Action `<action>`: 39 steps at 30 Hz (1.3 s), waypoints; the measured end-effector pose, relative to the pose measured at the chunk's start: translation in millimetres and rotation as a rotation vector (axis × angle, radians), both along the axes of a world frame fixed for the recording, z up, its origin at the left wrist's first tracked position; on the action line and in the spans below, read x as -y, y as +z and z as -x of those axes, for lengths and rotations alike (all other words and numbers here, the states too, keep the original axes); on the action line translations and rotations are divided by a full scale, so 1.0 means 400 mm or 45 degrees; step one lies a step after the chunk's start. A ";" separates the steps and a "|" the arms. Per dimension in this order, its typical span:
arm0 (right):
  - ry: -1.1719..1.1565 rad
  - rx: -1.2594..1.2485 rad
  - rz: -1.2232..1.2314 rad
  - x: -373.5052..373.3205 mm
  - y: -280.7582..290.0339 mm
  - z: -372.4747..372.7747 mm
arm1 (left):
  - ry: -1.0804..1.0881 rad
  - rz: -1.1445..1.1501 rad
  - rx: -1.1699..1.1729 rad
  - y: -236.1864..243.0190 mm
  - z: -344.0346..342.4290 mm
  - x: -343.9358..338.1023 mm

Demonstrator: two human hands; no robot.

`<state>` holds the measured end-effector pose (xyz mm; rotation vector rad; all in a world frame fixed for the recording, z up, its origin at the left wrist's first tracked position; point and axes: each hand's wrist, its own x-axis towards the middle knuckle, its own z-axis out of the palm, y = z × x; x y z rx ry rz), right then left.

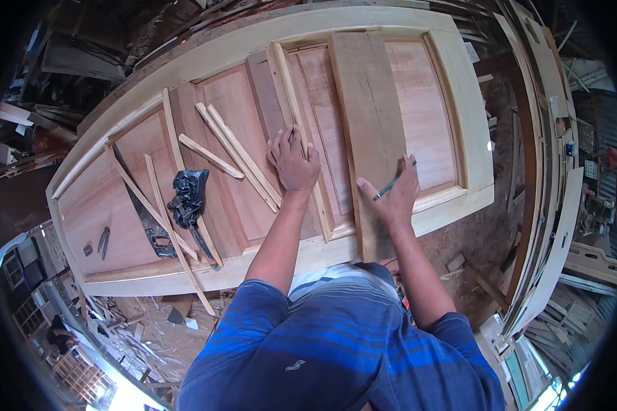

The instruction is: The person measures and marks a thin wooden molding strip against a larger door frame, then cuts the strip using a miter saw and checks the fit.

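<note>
A large panelled wooden door (445, 214) lies flat in front of me, with a pale frame and reddish inset panels. My left hand (295, 161) rests on it, fingers spread over a light moulding strip (288, 89) and the darker rail (265, 96) beside it. Across the right part of the door lies a wide brown board (370, 96), its near end sticking out past the door's edge toward my body. Against this board's right side is my right hand (397, 195), with a dark pencil (385, 190) held between its fingers.
Several loose thin strips (236, 147) lie across the door's middle. Left of them are a black plastic bag (188, 195), a handsaw (151, 222) partly under strips, and pincers (103, 241). Long boards (538, 171) stand at the right; wood scraps litter the floor.
</note>
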<state>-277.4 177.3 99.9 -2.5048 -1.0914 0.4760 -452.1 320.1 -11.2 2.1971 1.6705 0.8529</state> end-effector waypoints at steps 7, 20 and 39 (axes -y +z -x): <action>0.006 0.222 0.284 -0.050 -0.005 0.055 | -0.015 0.042 -0.033 -0.006 0.003 -0.002; -0.078 -0.019 0.133 -0.037 0.029 -0.033 | -0.009 0.004 -0.029 -0.021 0.003 -0.005; -0.444 -0.429 -0.194 0.374 0.413 -0.264 | -0.053 -0.066 -0.265 -0.062 0.024 -0.002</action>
